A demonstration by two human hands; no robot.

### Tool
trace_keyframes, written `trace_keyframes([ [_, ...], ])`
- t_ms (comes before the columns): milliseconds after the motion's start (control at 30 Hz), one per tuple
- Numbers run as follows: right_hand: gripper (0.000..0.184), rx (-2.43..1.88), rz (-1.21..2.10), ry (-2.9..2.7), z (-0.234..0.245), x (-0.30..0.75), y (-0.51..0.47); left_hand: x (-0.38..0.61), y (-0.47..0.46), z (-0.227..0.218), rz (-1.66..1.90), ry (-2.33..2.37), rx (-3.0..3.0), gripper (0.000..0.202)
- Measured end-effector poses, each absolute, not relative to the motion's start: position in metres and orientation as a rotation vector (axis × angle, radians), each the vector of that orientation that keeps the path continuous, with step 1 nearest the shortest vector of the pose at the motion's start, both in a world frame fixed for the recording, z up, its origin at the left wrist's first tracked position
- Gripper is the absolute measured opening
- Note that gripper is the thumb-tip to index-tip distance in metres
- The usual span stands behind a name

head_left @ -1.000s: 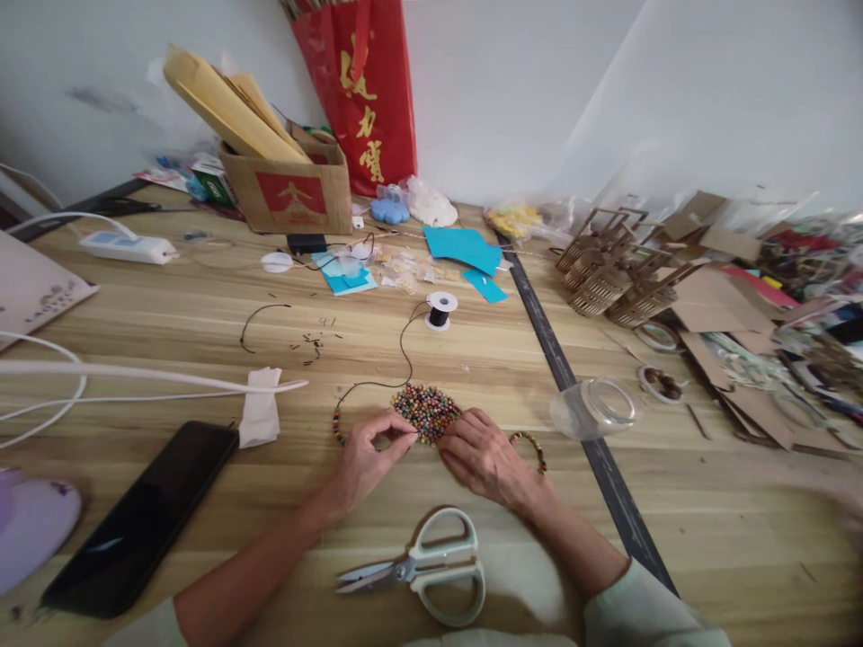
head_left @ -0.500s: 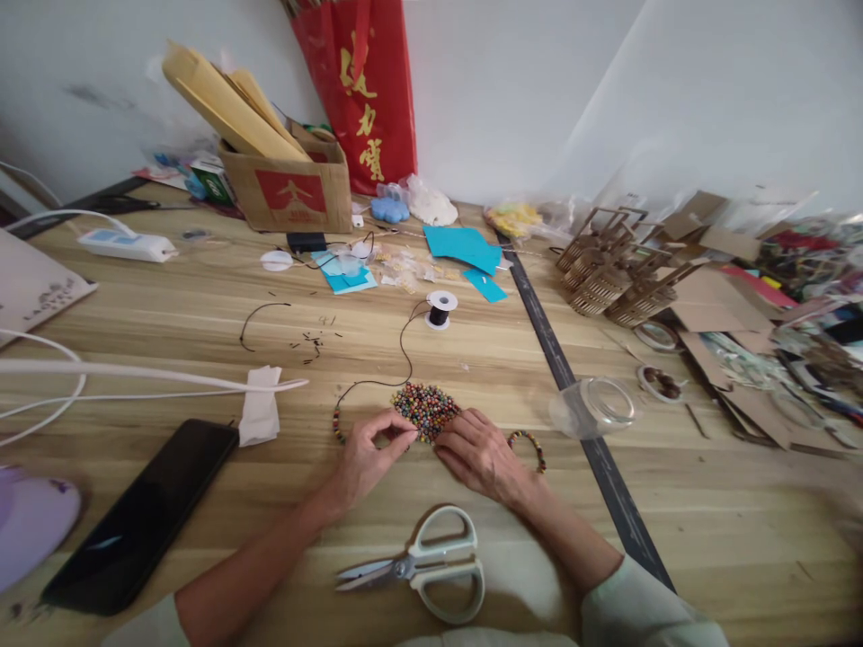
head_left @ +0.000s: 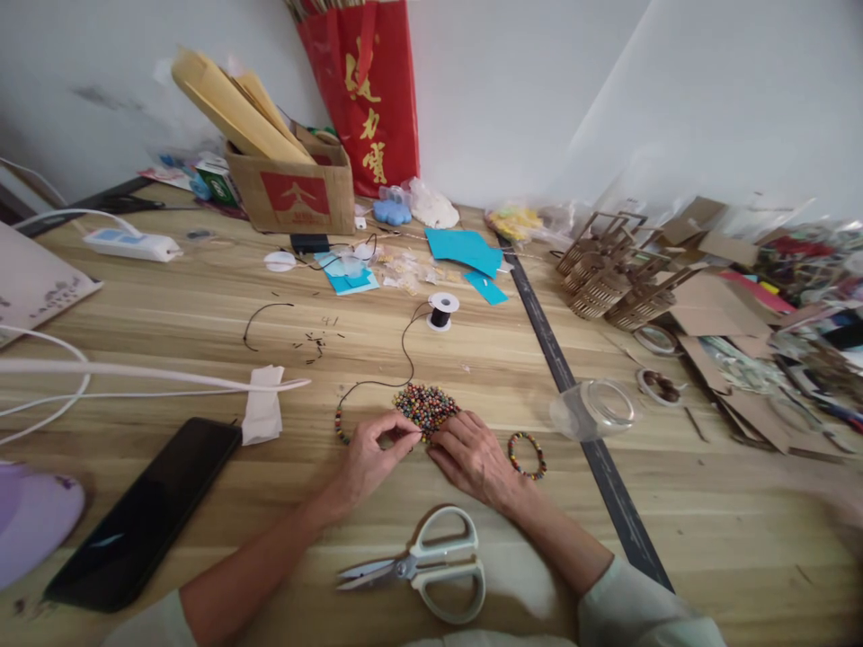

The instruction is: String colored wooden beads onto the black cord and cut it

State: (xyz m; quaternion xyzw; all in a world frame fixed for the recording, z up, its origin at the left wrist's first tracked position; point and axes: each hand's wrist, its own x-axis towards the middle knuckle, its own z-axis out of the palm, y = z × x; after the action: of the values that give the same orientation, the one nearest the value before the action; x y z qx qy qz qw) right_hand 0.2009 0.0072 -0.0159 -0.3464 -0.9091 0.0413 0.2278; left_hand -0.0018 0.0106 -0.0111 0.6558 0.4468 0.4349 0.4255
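Observation:
A heap of small multicoloured beads [head_left: 426, 406] lies on the wooden table. My left hand [head_left: 374, 454] is closed in a pinch at the heap's near left edge, on the black cord [head_left: 405, 346]. This cord runs from a white spool [head_left: 443, 311] to a row of strung beads [head_left: 339, 424], whose far end passes behind my left hand. My right hand [head_left: 475, 456] rests against the heap's right side with its fingers curled together; their tips and anything in them are hidden. Right of that wrist lies a finished-looking bead bracelet [head_left: 527, 456].
Scissors [head_left: 411, 566] lie between my forearms. A black phone [head_left: 145, 512], a folded tissue [head_left: 262, 406] and white cables are at left. A clear plastic jar [head_left: 593, 409] lies at right, near small woven baskets [head_left: 600, 283]. Cord scraps [head_left: 314, 344] lie beyond the left hand.
My right hand has shifted slightly left, and the whole bracelet beside its wrist now shows. The left hand keeps its pinch. The view has moved a little.

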Motion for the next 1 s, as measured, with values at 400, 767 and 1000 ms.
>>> trace_keyframes([
  [400, 0.014, -0.935, 0.208, -2.416, -0.012, 0.198, 0.005, -0.002, 0.01, -0.009, 1.058, 1.122, 1.696, 0.012],
  [767, 0.007, -0.844, 0.645, -1.991, -0.013, 0.194, 0.002, 0.001, 0.006, -0.008, 1.034, 1.095, 1.908, 0.011],
  [1000, 0.007, -0.82, 0.67, -2.002, -0.013, 0.194, 0.003, 0.002, 0.004, -0.006, 1.023, 1.041, 2.008, 0.012],
])
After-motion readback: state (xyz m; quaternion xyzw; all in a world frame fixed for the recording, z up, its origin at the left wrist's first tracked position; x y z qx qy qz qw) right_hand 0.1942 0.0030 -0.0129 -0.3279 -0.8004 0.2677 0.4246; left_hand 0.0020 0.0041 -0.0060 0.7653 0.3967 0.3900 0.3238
